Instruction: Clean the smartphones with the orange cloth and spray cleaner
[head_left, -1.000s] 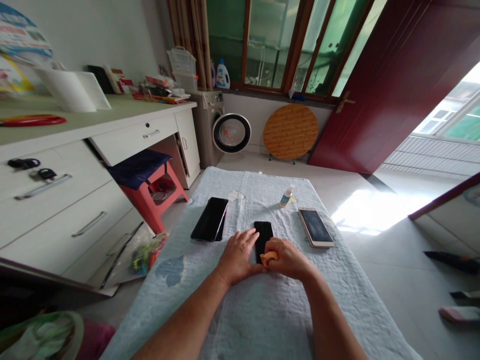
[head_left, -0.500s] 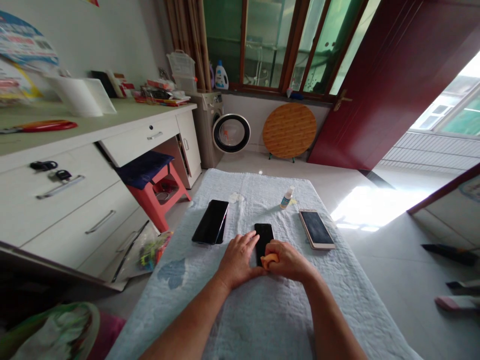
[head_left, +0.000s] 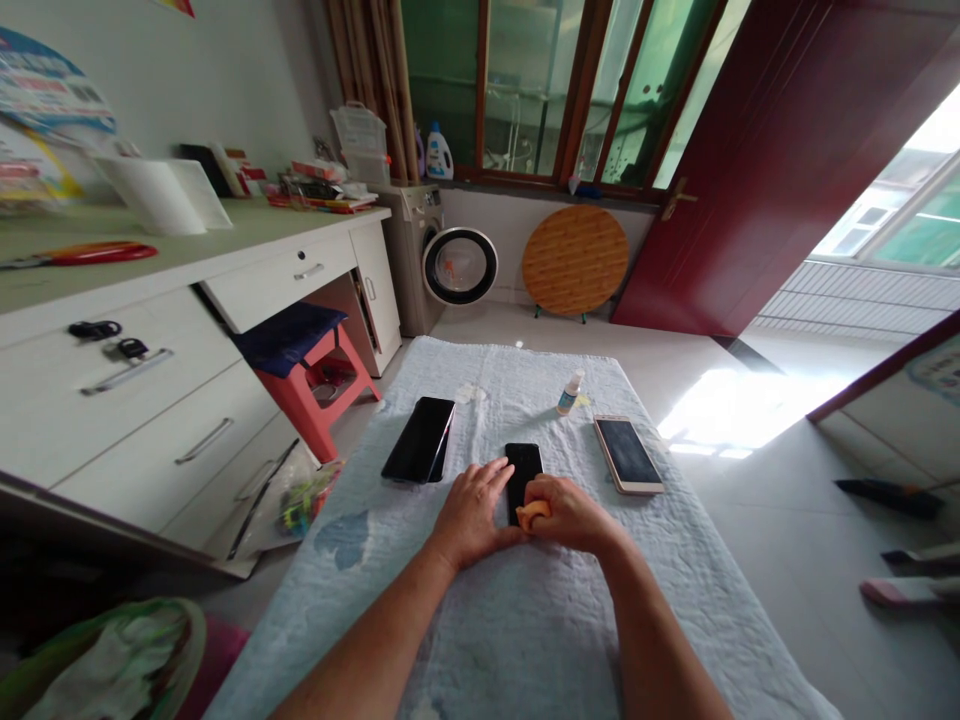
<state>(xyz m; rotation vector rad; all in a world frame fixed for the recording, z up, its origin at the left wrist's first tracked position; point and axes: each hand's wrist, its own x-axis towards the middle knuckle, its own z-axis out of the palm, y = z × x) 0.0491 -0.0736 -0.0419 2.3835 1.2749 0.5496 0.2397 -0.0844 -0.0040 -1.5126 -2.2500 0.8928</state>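
A small black smartphone (head_left: 524, 462) lies flat on the cloth-covered table, its lower part hidden by my hands. My left hand (head_left: 474, 512) steadies it from the left, with fingertips along its edge and the thumb by its bottom end. Bunched in my right hand (head_left: 564, 508) is an orange cloth (head_left: 533, 515), pressed on the lower part of the screen. To the left lies a larger black phone (head_left: 421, 440), seemingly on top of another dark thing. A gold-framed phone (head_left: 629, 456) rests on the right. Behind stands a small spray bottle (head_left: 570, 392), upright.
A pale blue cloth (head_left: 510, 640) covers the table. On the left are a red stool (head_left: 330, 395) and a white desk (head_left: 127, 410) with drawers. A round wooden tabletop (head_left: 575, 260) leans on the far wall beside an open washing machine (head_left: 416, 255). A bin (head_left: 191, 650) stands low left.
The view has shifted slightly. My right hand and the orange cloth remain at the phone's lower end, and my left hand keeps its place. Nothing has been picked up or let go.
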